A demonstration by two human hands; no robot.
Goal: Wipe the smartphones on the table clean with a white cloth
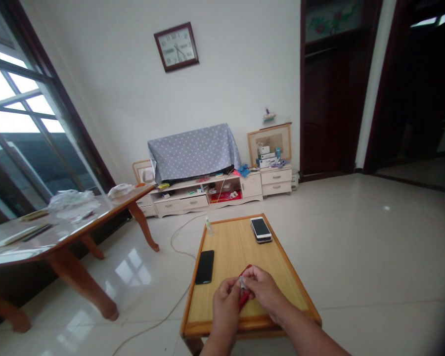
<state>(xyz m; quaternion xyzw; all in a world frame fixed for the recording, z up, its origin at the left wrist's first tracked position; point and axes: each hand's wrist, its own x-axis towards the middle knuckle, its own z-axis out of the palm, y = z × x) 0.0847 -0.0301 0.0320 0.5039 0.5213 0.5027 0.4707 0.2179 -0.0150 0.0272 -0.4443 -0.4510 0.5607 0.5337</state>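
Note:
Close together over the near part of a small wooden table (pixel 233 242), both hands are closed in a pinch. My left hand (pixel 224 302) and my right hand (pixel 265 290) share a small whitish piece (pixel 242 284) between their fingertips; its kind is too small to tell. Under the fingers lies a flat red object (pixel 244 299), partly covered by the hands, so I cannot tell what it is. A black smartphone (pixel 205 267) rests left of my left hand. Farther off at the right, a white smartphone (pixel 260 227) lies on top of a darker flat device.
A small clear bottle (pixel 209 226) stands at the table's far left corner. A cable (pixel 159 316) runs over the floor along the left. Beyond are a larger table (pixel 85 232) with plastic bags and a low white cabinet (pixel 252 185) by the wall.

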